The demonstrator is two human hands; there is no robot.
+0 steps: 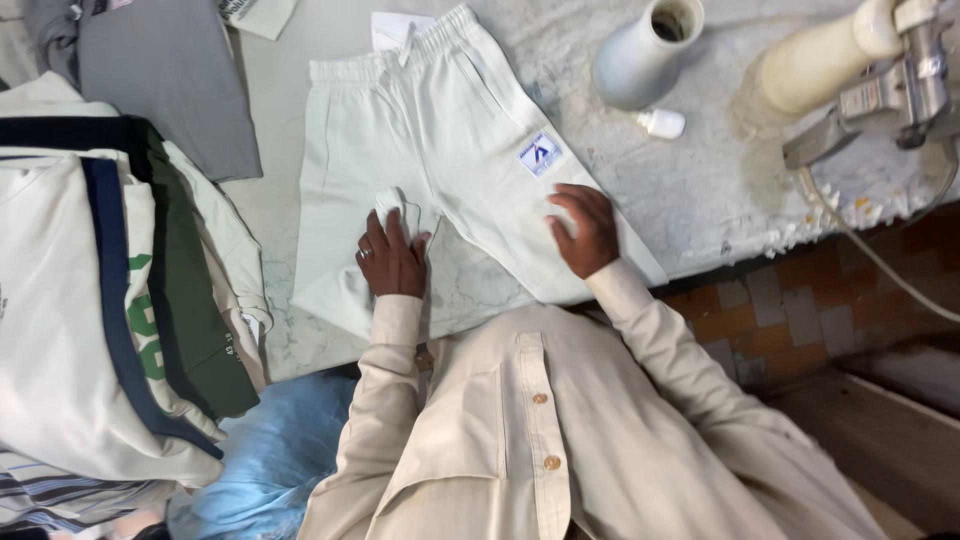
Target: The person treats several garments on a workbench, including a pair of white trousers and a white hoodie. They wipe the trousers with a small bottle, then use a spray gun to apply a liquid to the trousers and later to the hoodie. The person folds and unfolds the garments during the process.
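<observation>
Left hand [392, 260] fingers clamp a fabric bunch of the pale trousers [440, 130]; right hand [585, 230] presses flat, fingers apart; grey vase [640, 60] stands near, contents unclear.

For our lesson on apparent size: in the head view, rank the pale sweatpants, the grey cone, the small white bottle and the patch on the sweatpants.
1. Pale sweatpants
2. Grey cone
3. Small white bottle and patch: look alike.

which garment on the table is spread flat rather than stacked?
The pale trousers under both hands, with a square patch on one leg. The grey shirt and the folded pile lie to their side.
</observation>
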